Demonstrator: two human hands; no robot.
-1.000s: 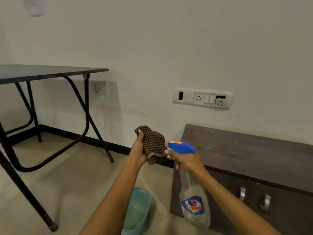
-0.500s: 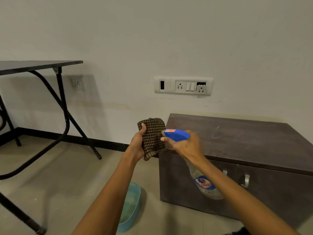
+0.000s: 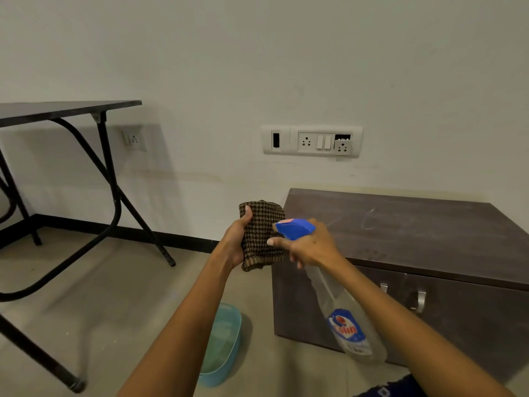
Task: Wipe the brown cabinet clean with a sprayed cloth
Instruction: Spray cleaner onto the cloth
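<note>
Cabinet (image 3: pixel 400 224) matte woodgrain | left fingers (image 3: pixel 246 216) clutch woven cloth (image 3: pixel 262 230) | right fingers (image 3: pixel 276 242) grip clear bottle (image 3: pixel 323 287)

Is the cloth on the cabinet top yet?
No, the left hand holds the cloth in the air beside the cabinet, off its top.

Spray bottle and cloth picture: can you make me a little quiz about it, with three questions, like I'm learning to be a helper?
1. True or false: the checked cloth lies flat on top of the brown cabinet.
2. Which of the hands grips the spray bottle? A) left B) right C) neither
3. Fill in: on the floor, by the cabinet's left end, sits a teal ____.

Key
1. False: it is held up in the air, left of the cabinet.
2. B: the right hand, with the nozzle aimed at the cloth.
3. Basin: the teal basin.
</note>
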